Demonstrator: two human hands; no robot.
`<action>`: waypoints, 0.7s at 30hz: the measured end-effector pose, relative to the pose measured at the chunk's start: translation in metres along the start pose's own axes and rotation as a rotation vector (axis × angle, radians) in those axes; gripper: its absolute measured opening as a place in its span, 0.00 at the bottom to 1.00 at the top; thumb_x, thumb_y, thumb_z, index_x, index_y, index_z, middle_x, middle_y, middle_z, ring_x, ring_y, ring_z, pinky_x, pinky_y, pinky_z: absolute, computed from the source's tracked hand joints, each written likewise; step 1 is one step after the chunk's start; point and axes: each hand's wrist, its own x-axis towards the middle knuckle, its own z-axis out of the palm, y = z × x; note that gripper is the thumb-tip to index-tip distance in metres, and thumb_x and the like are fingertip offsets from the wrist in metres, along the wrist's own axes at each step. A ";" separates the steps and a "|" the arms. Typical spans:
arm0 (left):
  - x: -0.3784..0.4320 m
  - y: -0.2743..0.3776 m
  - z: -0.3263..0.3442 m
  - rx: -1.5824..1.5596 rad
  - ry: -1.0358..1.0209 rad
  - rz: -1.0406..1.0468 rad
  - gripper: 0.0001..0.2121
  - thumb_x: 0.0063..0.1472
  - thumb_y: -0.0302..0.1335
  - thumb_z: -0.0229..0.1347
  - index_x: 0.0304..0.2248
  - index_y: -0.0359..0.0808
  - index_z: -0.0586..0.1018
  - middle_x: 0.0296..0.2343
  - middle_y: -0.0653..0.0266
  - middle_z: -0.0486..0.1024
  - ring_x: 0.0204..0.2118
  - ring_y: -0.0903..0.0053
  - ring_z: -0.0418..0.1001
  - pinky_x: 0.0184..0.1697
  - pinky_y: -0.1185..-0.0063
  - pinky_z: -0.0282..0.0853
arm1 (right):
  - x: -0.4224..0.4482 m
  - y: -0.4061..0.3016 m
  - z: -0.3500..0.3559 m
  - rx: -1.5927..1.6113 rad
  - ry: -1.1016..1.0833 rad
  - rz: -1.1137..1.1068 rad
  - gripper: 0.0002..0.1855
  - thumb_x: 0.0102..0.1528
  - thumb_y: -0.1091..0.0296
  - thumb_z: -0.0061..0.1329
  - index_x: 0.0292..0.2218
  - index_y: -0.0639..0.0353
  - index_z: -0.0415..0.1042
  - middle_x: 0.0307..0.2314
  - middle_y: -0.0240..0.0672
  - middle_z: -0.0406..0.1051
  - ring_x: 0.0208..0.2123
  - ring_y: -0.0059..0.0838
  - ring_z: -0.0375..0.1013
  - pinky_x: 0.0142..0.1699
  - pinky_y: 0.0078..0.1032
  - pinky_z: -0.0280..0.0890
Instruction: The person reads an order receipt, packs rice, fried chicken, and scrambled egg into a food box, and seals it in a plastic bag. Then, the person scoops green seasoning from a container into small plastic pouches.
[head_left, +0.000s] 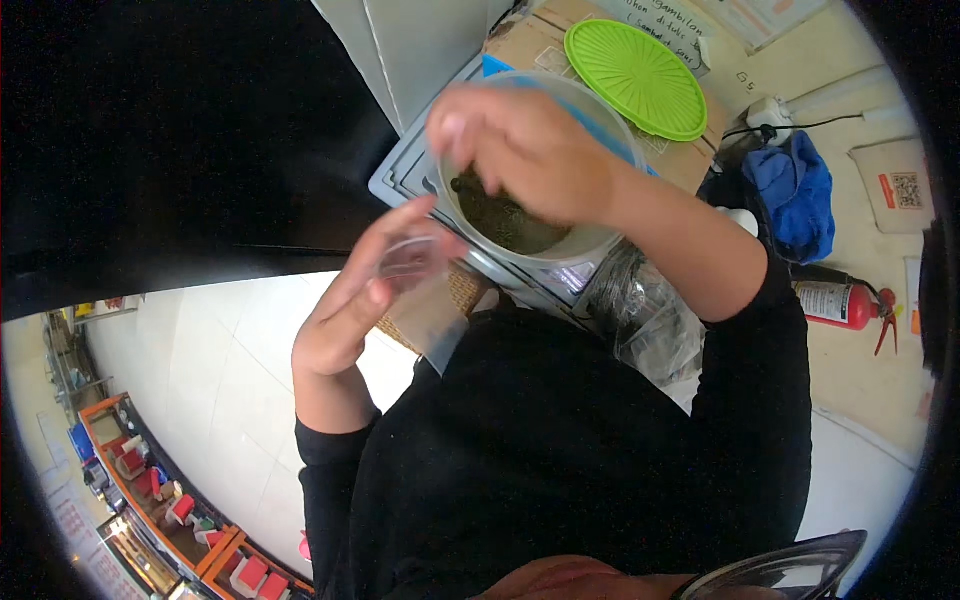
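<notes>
My left hand (341, 300) is curled around a small clear plastic container (411, 264) with a round opening facing up. A translucent sheet-like part hangs below it; whether this is a cup or a bag is unclear. My right hand (536, 154) is over a round translucent plastic tub (536, 259), its fingers bent and blurred. Whether those fingers hold anything cannot be made out. Inside the tub lies a dark greenish-brown loose material (510, 225), partly hidden by my right hand. A green ribbed round lid (636, 80) rests on a cardboard box (686, 161) behind the tub.
The tub stands on a grey plastic surface (401, 169). Crumpled clear plastic bags (656, 330) lie to its right. Along the right wall are a blue cloth (799, 195), a power adapter (769, 112) with a cable and a red fire extinguisher (847, 304). A black panel (187, 150) fills the upper left.
</notes>
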 end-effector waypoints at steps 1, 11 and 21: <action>-0.001 -0.007 0.001 0.020 0.145 0.083 0.38 0.54 0.53 0.44 0.54 0.28 0.56 0.45 0.49 0.64 0.50 0.59 0.63 0.51 0.62 0.59 | 0.003 0.030 0.006 -0.081 0.220 0.106 0.09 0.53 0.64 0.43 0.31 0.59 0.71 0.24 0.44 0.71 0.28 0.41 0.70 0.32 0.33 0.62; -0.017 -0.029 -0.006 0.140 0.570 0.298 0.37 0.56 0.56 0.38 0.55 0.34 0.53 0.41 0.59 0.63 0.38 0.73 0.66 0.41 0.73 0.65 | -0.009 0.132 0.074 -0.533 -0.480 0.772 0.14 0.49 0.62 0.45 0.31 0.63 0.74 0.24 0.44 0.73 0.29 0.49 0.73 0.37 0.36 0.68; -0.021 -0.040 -0.006 0.222 0.785 0.363 0.43 0.49 0.45 0.59 0.57 0.34 0.49 0.51 0.55 0.56 0.53 0.67 0.58 0.56 0.68 0.54 | -0.050 0.132 0.051 -0.018 -0.337 0.477 0.09 0.51 0.69 0.45 0.34 0.58 0.74 0.29 0.42 0.74 0.32 0.37 0.73 0.41 0.27 0.66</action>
